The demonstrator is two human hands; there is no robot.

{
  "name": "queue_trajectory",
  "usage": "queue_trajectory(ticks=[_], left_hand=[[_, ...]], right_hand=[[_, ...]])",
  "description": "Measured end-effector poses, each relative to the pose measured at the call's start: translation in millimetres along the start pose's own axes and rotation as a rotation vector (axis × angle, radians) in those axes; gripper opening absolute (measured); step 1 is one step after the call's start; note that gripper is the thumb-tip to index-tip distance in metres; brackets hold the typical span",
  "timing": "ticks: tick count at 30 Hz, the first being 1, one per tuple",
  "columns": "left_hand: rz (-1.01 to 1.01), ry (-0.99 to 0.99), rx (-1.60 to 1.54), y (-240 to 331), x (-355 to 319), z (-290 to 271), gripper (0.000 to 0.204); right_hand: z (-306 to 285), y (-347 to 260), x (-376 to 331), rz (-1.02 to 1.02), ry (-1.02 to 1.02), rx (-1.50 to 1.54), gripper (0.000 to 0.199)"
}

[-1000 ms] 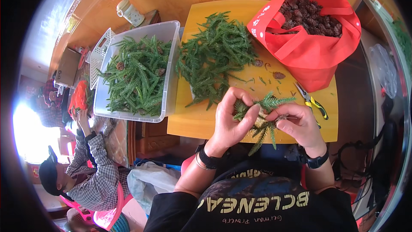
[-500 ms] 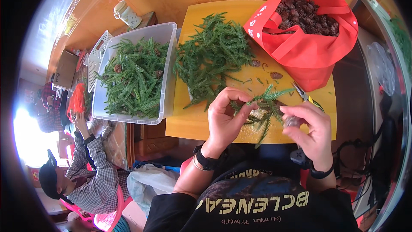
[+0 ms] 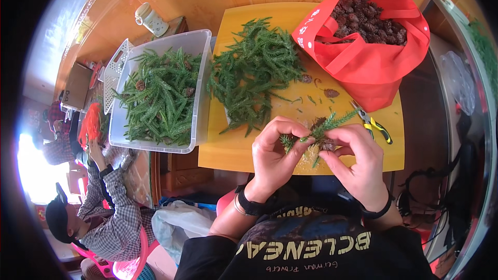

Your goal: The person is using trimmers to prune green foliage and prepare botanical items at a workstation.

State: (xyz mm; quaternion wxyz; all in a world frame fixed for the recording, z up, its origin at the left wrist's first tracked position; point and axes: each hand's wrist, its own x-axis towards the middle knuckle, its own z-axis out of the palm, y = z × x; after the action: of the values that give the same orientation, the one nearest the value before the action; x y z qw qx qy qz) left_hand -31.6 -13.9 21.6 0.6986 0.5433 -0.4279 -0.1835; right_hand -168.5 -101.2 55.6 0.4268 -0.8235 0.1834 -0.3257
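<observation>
Just over the near edge of the yellow board [image 3: 233, 150], my two hands meet at a green artificial pine sprig [image 3: 337, 120]. My left hand [image 3: 275, 153] pinches its stem between thumb and fingertips. A brown pine cone [image 3: 329, 145] is held in the fingers of my right hand [image 3: 360, 158], right against the sprig; its far side is hidden by the fingers. Beyond my hands lies a loose heap of green sprigs [image 3: 254, 67]. Yellow-and-black pliers [image 3: 376, 123] rest on the board to the right, their jaws pointing away.
Left of the board stands a clear plastic bin [image 3: 198, 98] filled with sprigs and a few cones. A red bag [image 3: 373, 72] full of pine cones occupies the far right. One loose cone [image 3: 331, 93] lies before it. At far left sits another person [image 3: 111, 228], handling something red.
My right hand has moved left with the pine cone and brought it to the sprig, uncovering the pliers' handles. My left hand keeps its pinch in nearly the same place.
</observation>
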Motion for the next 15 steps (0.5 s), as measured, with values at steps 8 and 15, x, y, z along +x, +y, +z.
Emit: queue_trajectory(ticks=[8, 15], left_hand=[[-0.021, -0.046, -0.021, 7.2, -0.1, 1.3, 0.016], [-0.044, -0.131, 0.067, 16.8, 5.7, -1.6, 0.015]], right_hand=[[3.1, -1.8, 2.4, 0.085, 0.094, 0.253, 0.052], [-5.0, -1.4, 12.0, -0.038, -0.029, 0.042, 0.052]])
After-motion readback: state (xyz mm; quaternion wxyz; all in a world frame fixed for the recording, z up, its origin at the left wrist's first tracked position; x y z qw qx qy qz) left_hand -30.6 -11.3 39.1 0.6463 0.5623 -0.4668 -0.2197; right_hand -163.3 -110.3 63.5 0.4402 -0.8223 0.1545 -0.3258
